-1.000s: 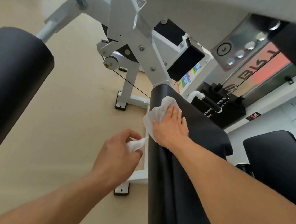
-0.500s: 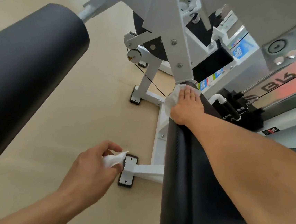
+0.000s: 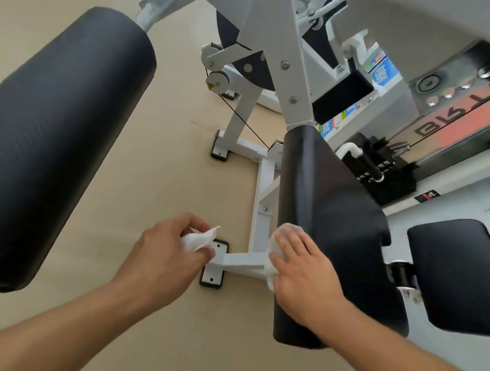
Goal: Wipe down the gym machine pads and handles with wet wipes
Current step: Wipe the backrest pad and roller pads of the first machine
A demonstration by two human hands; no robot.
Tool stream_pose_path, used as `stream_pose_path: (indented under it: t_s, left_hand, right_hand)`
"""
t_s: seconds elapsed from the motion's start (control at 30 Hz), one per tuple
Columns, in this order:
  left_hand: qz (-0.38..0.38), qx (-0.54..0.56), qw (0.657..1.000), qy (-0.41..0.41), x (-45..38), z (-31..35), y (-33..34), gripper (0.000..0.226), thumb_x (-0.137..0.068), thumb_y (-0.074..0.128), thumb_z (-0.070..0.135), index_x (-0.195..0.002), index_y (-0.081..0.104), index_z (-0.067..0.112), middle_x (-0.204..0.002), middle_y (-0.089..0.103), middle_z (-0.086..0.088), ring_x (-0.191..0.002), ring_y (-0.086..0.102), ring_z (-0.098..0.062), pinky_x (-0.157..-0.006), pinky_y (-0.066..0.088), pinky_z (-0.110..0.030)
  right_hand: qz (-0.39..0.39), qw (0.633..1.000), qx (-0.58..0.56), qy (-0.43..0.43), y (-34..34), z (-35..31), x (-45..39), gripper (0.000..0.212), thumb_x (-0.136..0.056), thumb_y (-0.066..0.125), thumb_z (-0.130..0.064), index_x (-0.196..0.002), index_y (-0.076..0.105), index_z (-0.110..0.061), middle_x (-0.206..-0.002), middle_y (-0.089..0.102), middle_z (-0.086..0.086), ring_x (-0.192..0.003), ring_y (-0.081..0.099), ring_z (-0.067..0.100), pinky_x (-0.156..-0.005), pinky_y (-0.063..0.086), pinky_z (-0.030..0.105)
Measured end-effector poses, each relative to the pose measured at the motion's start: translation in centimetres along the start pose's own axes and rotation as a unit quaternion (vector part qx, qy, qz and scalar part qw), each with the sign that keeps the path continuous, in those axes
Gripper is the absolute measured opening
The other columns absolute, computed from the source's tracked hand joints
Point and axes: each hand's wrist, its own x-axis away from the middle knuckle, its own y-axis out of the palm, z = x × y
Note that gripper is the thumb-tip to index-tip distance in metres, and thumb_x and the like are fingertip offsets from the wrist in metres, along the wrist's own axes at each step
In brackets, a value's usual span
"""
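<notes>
A long black pad (image 3: 326, 199) of the white gym machine runs down the middle right. My right hand (image 3: 304, 269) lies flat on the pad's near left edge and presses a white wet wipe (image 3: 275, 245) against it. My left hand (image 3: 162, 255) hovers to the left over the floor and pinches a second crumpled white wipe (image 3: 196, 239) between thumb and fingers. A thick black roller pad (image 3: 50, 142) fills the left side.
The white machine frame (image 3: 263, 187) with its black-and-white foot plates (image 3: 213, 272) stands on the tan floor. A cable and pulley (image 3: 217, 82) sit behind. The weight stack (image 3: 382, 171) and another black pad (image 3: 463, 272) are at the right.
My right hand has slid the wipe down the pad from its far top end to the near end. My left hand stays beside it with its own wipe.
</notes>
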Motion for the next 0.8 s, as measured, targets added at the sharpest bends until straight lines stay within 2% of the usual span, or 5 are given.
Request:
stream_pose_path:
  t_s: [0.1,0.23,0.33,0.47,0.8]
  left_hand:
    - [-0.023,-0.002,1.000,0.000,0.4,0.3,-0.3,0.010,-0.089,0.071,0.032,-0.092,0.064,0.038,-0.088,0.068,0.019,-0.071,0.060,0.004,-0.051,0.039,-0.010]
    - [-0.038,-0.001,0.999,-0.002,0.6,0.8,0.2,0.008,-0.089,0.070,0.030,-0.091,0.064,0.035,-0.085,0.067,0.015,-0.068,0.060,-0.002,-0.048,0.038,-0.010]
    - [-0.050,0.008,0.999,0.003,0.4,1.4,1.2,0.006,-0.090,0.068,0.029,-0.090,0.065,0.033,-0.076,0.066,0.008,-0.059,0.058,-0.002,-0.046,0.037,-0.010]
    - [-0.056,0.013,0.998,0.007,-0.5,2.6,2.8,0.007,-0.090,0.068,0.031,-0.091,0.064,0.036,-0.081,0.065,0.011,-0.063,0.058,-0.005,-0.050,0.037,-0.017]
    - [-0.013,0.073,0.997,0.002,-3.3,3.3,4.4,0.003,-0.091,0.066,0.035,-0.090,0.064,0.036,-0.083,0.065,0.012,-0.068,0.059,-0.008,-0.052,0.041,-0.018]
  right_hand:
    - [0.050,0.997,-0.060,-0.010,3.1,-3.4,5.9,0.061,-0.090,0.034,-0.031,-0.138,0.061,-0.006,-0.158,0.036,0.019,-0.151,0.029,0.035,-0.123,0.010,0.049]
    - [0.054,0.995,-0.082,-0.021,4.6,-4.1,7.8,0.060,-0.085,0.037,-0.026,-0.135,0.064,-0.007,-0.153,0.047,0.016,-0.146,0.041,0.032,-0.117,0.024,0.049]
    - [0.086,0.992,-0.090,0.023,3.2,-2.1,4.3,0.064,-0.091,0.030,-0.032,-0.148,0.050,-0.010,-0.162,0.033,0.016,-0.153,0.023,0.030,-0.120,0.018,0.050]
    - [0.065,0.985,-0.095,0.130,0.3,2.8,-3.5,0.063,-0.107,0.014,-0.038,-0.161,-0.015,-0.022,-0.167,-0.028,0.006,-0.154,-0.026,0.026,-0.127,-0.010,0.044]
    - [0.046,0.933,-0.299,0.193,-2.6,9.7,-15.3,0.070,-0.109,0.029,-0.033,-0.162,-0.015,-0.019,-0.167,-0.025,0.012,-0.156,-0.019,0.029,-0.126,-0.003,0.043]
